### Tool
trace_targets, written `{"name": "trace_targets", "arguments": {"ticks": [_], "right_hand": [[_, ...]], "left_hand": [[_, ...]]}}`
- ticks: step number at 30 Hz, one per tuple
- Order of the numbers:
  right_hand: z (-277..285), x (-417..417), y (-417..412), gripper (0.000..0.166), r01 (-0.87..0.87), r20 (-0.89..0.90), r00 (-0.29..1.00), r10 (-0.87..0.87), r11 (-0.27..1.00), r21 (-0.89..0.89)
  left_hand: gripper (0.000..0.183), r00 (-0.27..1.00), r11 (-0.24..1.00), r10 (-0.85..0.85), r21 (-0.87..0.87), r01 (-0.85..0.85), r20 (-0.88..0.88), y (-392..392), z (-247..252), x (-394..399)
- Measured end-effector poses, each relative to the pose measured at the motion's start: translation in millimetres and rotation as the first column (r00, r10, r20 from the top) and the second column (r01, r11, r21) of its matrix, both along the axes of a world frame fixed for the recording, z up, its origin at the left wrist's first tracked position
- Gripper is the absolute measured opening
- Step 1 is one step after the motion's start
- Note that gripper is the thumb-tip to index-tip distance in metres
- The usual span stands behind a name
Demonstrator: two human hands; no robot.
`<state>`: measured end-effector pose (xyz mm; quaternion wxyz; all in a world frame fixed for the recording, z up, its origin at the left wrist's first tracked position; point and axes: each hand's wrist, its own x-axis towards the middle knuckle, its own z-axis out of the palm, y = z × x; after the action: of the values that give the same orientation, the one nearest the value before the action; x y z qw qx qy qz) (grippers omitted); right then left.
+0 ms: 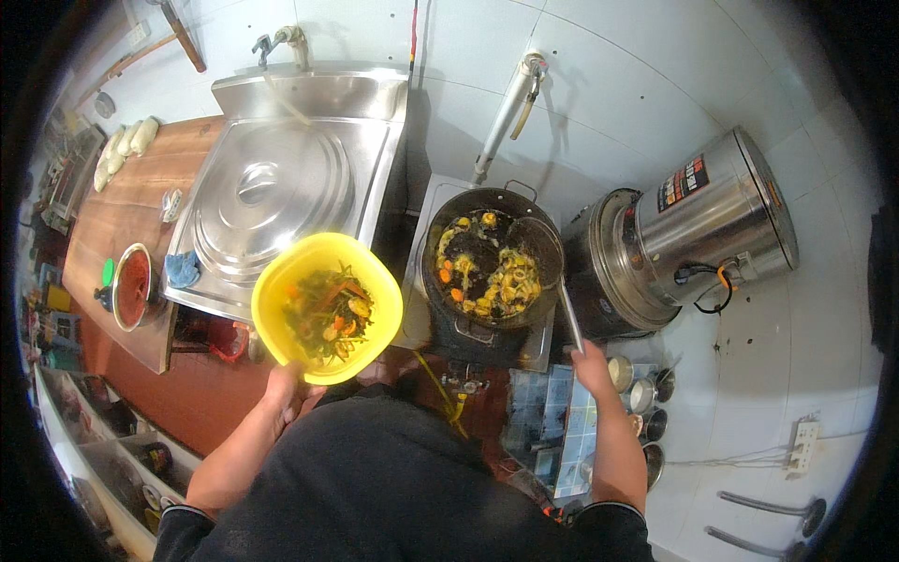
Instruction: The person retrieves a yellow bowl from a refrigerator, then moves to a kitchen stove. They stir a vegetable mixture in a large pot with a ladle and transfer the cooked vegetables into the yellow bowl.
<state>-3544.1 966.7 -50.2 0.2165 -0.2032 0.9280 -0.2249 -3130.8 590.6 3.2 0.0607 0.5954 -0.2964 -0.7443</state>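
Note:
My left hand (286, 390) grips the near rim of a yellow plastic basin (383, 281). Inside the basin lie vegetable pieces (340, 319) in green, orange and yellow. My right hand (593, 369) is closed around the handle of a wire-mesh skimmer (537, 239), whose head rests against the right inner side of a dark two-handled pan (435, 295). In the pan's dark oil, yellow battered-looking pieces (509, 288) and a few orange ones cluster toward the near side. The basin is held left of the pan, apart from it.
A steel unit with a large round lid (281, 211) stands left of the pan. Beyond it, a wooden table (105, 232) bears a bowl of red sauce (133, 288); a blue cloth (182, 269) lies nearby. A tall steel drum (702, 204) stands close on the right. Seasoning bowls (642, 393) sit beside my right forearm.

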Motion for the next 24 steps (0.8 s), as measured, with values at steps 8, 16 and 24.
{"name": "trace_targets", "arguments": {"ticks": [8, 16, 24], "right_hand": [[51.3, 48.2, -24.8, 0.017, 0.382, 0.767, 0.615, -0.184, 0.920, -0.084], [31.7, 111.0, -85.9, 0.015, 0.738, 0.979, 0.192, -0.068, 0.667, -0.099], [28.7, 135.6, -116.0, 0.020, 0.926, 0.975, -0.036, 0.218, 0.375, -0.050]], "left_hand": [[0.034, 0.991, 0.997, 0.079, 0.022, -0.077, -0.110, -8.8, -36.3, 18.9], [0.035, 0.987, 0.994, 0.111, 0.035, -0.108, -0.117, -13.6, -30.3, 13.4], [0.040, 0.995, 0.998, 0.019, 0.067, -0.013, -0.096, -23.6, -34.5, 20.7]]}}
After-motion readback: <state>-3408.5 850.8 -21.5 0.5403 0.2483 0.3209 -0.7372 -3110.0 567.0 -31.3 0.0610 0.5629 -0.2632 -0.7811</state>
